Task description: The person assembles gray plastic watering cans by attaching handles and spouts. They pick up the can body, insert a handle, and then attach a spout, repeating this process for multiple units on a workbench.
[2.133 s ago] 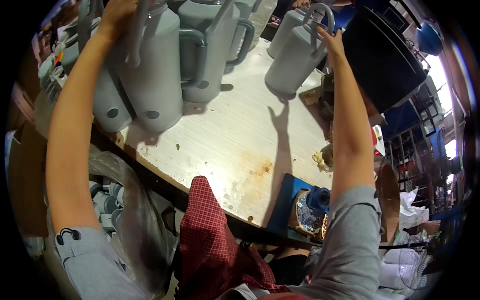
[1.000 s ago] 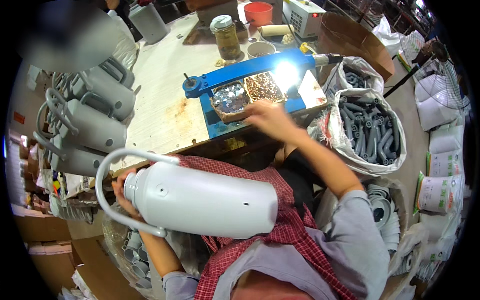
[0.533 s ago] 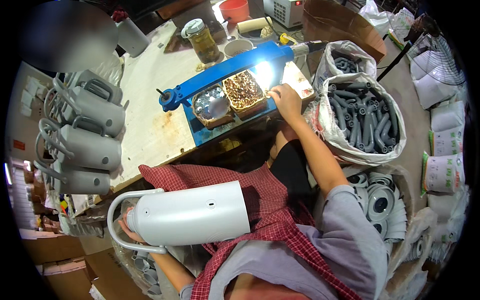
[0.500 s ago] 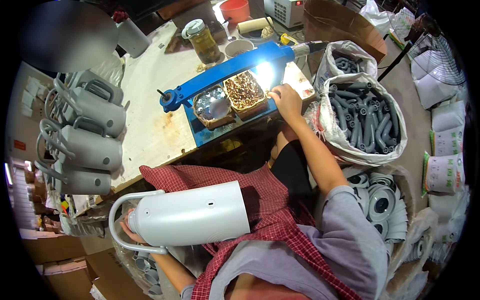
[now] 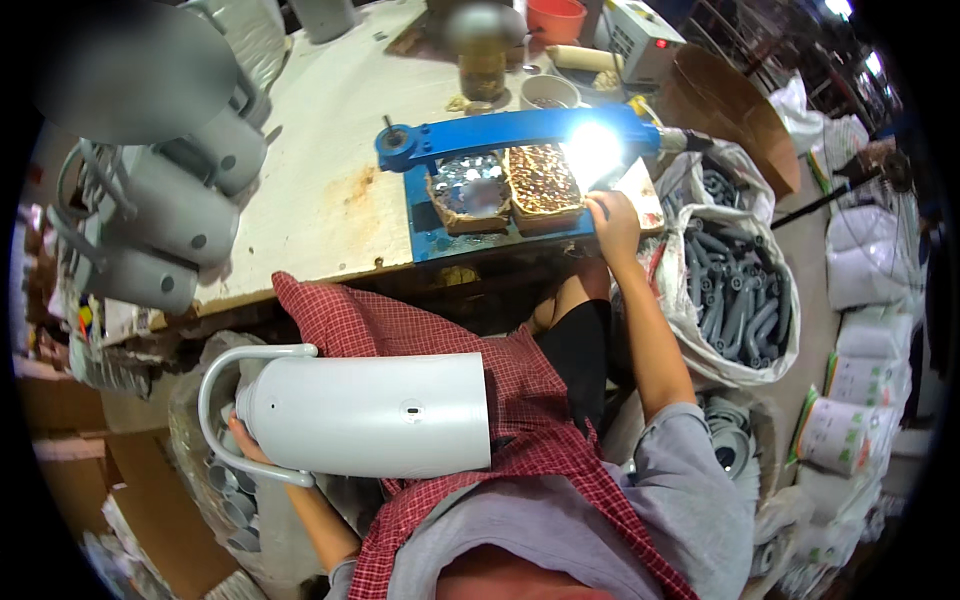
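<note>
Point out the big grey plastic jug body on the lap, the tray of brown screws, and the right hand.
Grey plastic jug body point(image 5: 370, 415), head view, middle of its side wall.
Tray of brown screws point(image 5: 543, 180), head view, on the screws.
Right hand point(image 5: 612, 222), head view, back of hand.

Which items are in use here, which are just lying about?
In use: pale grey plastic jug body on the lap, held by left hand; right hand at tray of small brown parts.
Lying about: sack of grey tubes; grey jugs; red cup.

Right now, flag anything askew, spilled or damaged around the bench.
Nothing looks broken or spilled. The bench top carries a rusty stain near the blue jig. The grey jug lies sideways across the lap, steadied by the left hand; the right hand rests at the trays' edge.
</note>
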A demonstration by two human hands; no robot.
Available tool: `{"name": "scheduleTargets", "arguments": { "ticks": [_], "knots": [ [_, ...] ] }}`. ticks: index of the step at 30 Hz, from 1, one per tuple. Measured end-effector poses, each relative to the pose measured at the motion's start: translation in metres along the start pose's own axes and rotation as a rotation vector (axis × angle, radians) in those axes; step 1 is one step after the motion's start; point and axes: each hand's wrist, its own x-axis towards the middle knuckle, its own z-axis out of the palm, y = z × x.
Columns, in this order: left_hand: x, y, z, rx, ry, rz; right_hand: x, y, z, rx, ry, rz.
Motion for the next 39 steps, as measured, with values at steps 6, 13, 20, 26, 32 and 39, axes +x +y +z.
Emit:
{"name": "scheduleTargets", "arguments": {
  "ticks": [6,13,20,26,32,39],
  "knots": [
    [-0.010,-0.007,-0.026,0.513,0.208,0.163,0.009,-0.024,-0.031,0.377,0.022,0.331],
    [0.004,0.018,-0.006,0.581,0.010,0.154,0.106,-0.178,-0.036,0.978,-0.290,0.081],
    [-0.014,0.012,0.001,0.415,0.050,0.012,0.149,-0.248,0.047,0.605,-0.365,-0.176],
    [-0.025,0.004,0.002,0.268,0.123,0.016,0.159,-0.248,0.051,0.542,-0.424,-0.221],
    [-0.014,-0.006,0.000,0.239,0.136,0.053,0.153,-0.243,0.059,0.628,-0.428,-0.179],
    [-0.021,-0.004,0.002,0.227,0.158,0.017,0.147,-0.239,0.060,0.699,-0.395,-0.211]
  ]
}}
